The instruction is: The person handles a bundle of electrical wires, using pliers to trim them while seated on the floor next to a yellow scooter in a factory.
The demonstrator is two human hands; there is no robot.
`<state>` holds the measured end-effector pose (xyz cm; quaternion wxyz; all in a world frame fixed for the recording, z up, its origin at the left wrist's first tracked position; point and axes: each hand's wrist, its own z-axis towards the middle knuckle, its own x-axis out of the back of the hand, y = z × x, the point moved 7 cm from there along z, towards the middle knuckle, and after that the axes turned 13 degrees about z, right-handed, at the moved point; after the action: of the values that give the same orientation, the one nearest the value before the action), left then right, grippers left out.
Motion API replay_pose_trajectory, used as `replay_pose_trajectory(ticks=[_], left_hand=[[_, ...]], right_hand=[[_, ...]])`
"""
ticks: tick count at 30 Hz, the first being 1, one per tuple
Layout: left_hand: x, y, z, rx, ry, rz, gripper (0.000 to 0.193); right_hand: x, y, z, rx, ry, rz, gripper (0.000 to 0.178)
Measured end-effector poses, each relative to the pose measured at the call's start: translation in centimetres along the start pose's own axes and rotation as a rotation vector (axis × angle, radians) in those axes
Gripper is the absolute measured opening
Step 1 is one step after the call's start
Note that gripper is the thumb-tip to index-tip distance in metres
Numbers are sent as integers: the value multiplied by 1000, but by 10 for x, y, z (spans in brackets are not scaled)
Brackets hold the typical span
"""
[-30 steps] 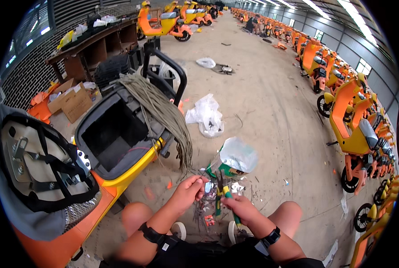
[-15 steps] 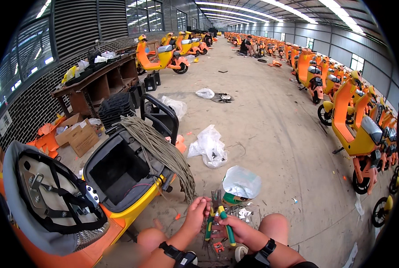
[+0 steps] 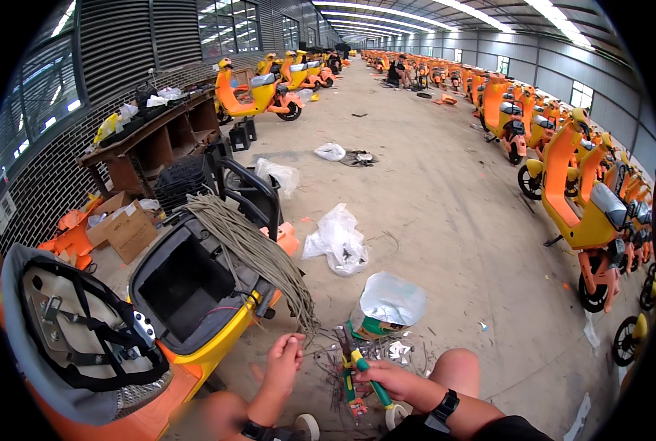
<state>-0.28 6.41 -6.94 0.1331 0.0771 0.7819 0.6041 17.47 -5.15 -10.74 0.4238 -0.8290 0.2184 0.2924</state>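
My right hand point(image 3: 388, 379) grips a pair of pliers point(image 3: 362, 364) with green and yellow handles. Their jaws are parted and point up and away from me. To the left, my left hand point(image 3: 284, 361) is raised with its fingertips pinched together; anything between them is too small to make out. It is nearest to the hanging end of a bundle of grey-green cables point(image 3: 258, 246). That bundle lies across the rim of the open storage box point(image 3: 167, 294) of a yellow and orange scooter point(image 3: 214, 349). Just beyond the pliers stands a green tub point(image 3: 372, 328) with a whitish plastic bag point(image 3: 392, 295) in its mouth.
On the left, the scooter's tipped-up seat point(image 3: 34, 367) takes much room. Wire scraps and white bits point(image 3: 399, 351) litter the floor near my feet. Farther off lie clear plastic bags point(image 3: 337, 239) and a cardboard box point(image 3: 131, 234). Rows of scooters point(image 3: 578, 195) line the right side.
My left hand has moved left, away from the pliers, its fingers still pinched. My right hand keeps the pliers in about the same place. The whole view has shifted slightly.
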Motion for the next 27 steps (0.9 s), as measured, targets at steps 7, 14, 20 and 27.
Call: replay_pose_trajectory(ticks=[7,14,20,27], left_hand=[[-16,-7,-6,85,-172,-18,23],[-39,-17,-8,111,-328,83,24],[-48,-30,-7,166,-464,180,21],[-50,-32,-10,160,-503,189,20]], right_hand=[[-5,2,-15,-56,59,7,20],[2,11,-12,-47,26,-29,18],[10,9,-15,-46,-33,-228,15],[0,7,-17,-15,-99,-290,16]])
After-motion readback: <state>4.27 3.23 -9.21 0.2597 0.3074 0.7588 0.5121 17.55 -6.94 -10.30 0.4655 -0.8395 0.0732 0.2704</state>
